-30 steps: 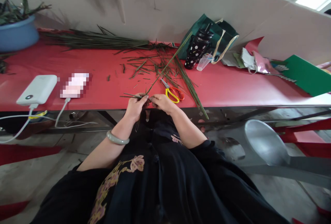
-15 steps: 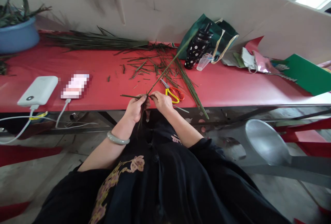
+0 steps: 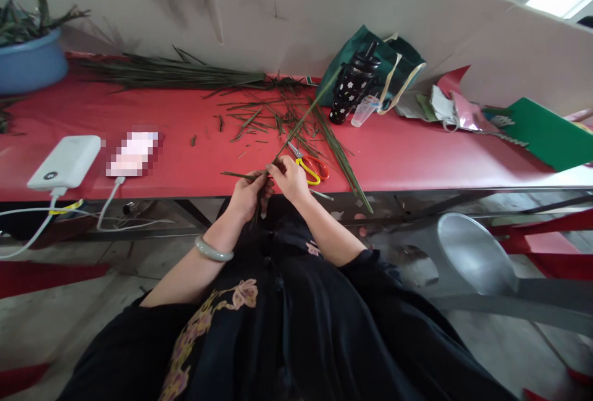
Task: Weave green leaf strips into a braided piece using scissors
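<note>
At the front edge of the red table (image 3: 185,160), my left hand (image 3: 248,194) and my right hand (image 3: 290,180) meet, both pinching thin green leaf strips (image 3: 303,118). One long strip rises from my fingers toward the back right. A short end (image 3: 236,175) sticks out to the left of my left hand. Scissors with yellow and orange handles (image 3: 311,166) lie just right of my right hand.
Loose strips (image 3: 269,118) litter the table's middle and a long bundle (image 3: 176,73) lies along the back. A white power bank (image 3: 65,161) and a phone (image 3: 133,152) sit left. Further off are a blue basin (image 3: 30,61), black bottle (image 3: 349,89), green bag (image 3: 384,58) and metal stool (image 3: 477,259).
My right hand has moved slightly up and left, closer over my left hand. The long strip has shifted a little with it.
</note>
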Motion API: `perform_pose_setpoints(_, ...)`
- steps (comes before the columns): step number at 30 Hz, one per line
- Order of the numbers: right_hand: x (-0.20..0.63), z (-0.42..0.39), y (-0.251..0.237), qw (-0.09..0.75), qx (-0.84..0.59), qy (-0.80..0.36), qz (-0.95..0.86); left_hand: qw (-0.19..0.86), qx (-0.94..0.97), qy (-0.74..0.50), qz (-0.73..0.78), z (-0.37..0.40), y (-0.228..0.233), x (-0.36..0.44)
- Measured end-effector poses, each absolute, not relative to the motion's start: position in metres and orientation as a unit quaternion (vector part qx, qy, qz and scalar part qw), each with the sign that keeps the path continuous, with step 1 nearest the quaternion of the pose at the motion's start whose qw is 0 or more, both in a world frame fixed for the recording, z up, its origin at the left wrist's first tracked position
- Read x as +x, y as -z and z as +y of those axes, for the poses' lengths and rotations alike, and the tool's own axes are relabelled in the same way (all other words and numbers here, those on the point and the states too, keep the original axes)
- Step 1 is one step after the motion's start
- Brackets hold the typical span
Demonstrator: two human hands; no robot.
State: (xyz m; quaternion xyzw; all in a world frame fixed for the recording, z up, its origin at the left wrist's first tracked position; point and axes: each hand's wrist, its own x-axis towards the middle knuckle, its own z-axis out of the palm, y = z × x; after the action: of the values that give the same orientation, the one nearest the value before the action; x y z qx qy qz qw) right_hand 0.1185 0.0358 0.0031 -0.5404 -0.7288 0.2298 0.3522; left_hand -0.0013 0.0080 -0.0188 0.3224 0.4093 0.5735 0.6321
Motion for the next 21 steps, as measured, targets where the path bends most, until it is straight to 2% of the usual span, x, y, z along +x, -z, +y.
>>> perform_pose_setpoints(8,0.117,0.038,-0.007,0.32,-0.555,-0.24,-0.729,0.598,0.338,-0.594,0.418,0.008,0.026,0.002)
perform_pose_setpoints(16,0.116,0.038,-0.005,0.359,-0.53,-0.258,-0.724,0.616,0.317,-0.594,0.409,0.006,0.018,0.002)
perform_pose_setpoints(21,0.12,0.043,-0.002,0.389,-0.461,-0.355,-0.714,0.657,0.289,-0.558,0.416,0.006,0.015,-0.002)
